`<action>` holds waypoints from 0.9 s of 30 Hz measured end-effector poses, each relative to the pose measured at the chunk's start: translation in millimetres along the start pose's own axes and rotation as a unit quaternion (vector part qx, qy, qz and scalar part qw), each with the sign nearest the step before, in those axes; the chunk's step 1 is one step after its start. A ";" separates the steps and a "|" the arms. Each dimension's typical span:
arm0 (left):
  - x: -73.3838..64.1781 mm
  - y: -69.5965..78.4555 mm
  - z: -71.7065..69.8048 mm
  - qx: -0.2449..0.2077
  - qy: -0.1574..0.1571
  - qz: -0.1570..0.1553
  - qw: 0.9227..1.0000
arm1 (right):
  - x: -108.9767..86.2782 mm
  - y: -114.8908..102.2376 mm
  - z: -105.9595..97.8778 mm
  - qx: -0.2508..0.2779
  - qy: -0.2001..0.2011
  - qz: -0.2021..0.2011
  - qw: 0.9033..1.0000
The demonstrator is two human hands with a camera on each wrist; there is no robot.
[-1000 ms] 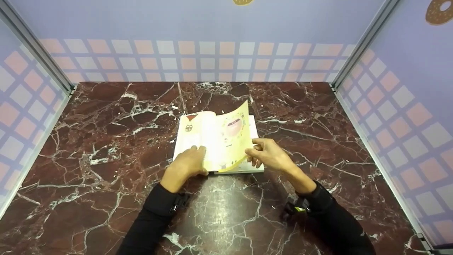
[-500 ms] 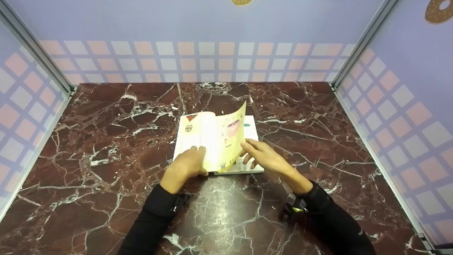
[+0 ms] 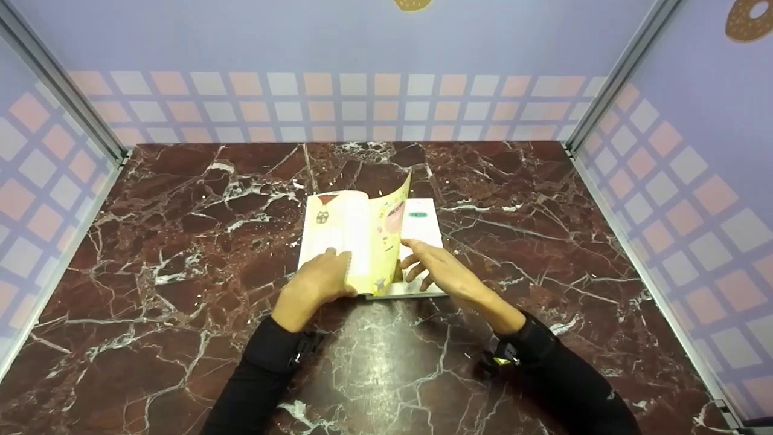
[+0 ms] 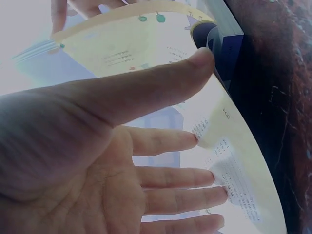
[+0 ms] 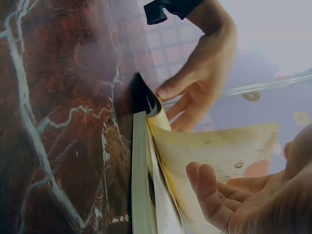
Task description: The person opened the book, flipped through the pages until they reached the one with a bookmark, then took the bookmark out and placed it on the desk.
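Note:
An open book (image 3: 421,229) lies on the marbled table, its spine toward the middle. One yellow page (image 3: 386,241), printed with a pink mouth picture, stands half raised and curves to the left. My left hand (image 3: 317,275) rests on the left-hand page; in the left wrist view its fingers (image 4: 180,200) are straight, with the thumb along the book's lower edge. Behind the raised page is my right hand (image 3: 444,269), its index fingertip at the page's free edge. In the right wrist view those fingers (image 5: 209,183) are loosely bent and pinch nothing.
The dark red marbled table (image 3: 181,290) has white veins and spreads out around the book. Lilac panels (image 3: 338,42) with pink and white squares enclose the back and both sides, joined by grey metal posts (image 3: 622,78).
My right hand has let go of the yellow page's edge and moved left behind it. The page has swung farther left, baring more of the white page below. My left hand stays put.

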State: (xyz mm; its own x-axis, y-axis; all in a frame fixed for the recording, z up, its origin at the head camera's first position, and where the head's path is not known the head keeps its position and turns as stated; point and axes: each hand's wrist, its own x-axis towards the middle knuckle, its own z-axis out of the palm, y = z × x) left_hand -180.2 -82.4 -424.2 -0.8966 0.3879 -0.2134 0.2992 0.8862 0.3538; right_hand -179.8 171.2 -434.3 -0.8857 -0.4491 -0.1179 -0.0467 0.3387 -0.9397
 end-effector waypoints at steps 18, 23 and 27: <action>-4.2 -12.0 -16.2 0.013 0.003 -0.004 1.000 | 3.7 10.5 11.0 -0.067 -0.053 -0.106 0.991; -4.6 -13.2 -17.9 0.019 0.006 0.004 1.000 | 3.2 11.7 13.7 -0.090 -0.065 -0.124 0.986; -5.6 -13.1 -20.5 0.018 0.026 0.018 0.999 | 3.1 13.5 15.1 -0.084 -0.076 -0.131 0.985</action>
State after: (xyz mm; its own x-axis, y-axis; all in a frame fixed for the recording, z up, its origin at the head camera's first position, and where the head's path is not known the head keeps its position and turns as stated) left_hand -185.8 -101.4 -408.9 -0.9006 0.4068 -0.1530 0.3423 0.8807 0.3273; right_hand -176.2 161.9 -452.2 -0.7548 -0.6530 0.0623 -0.3506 0.3213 -0.8797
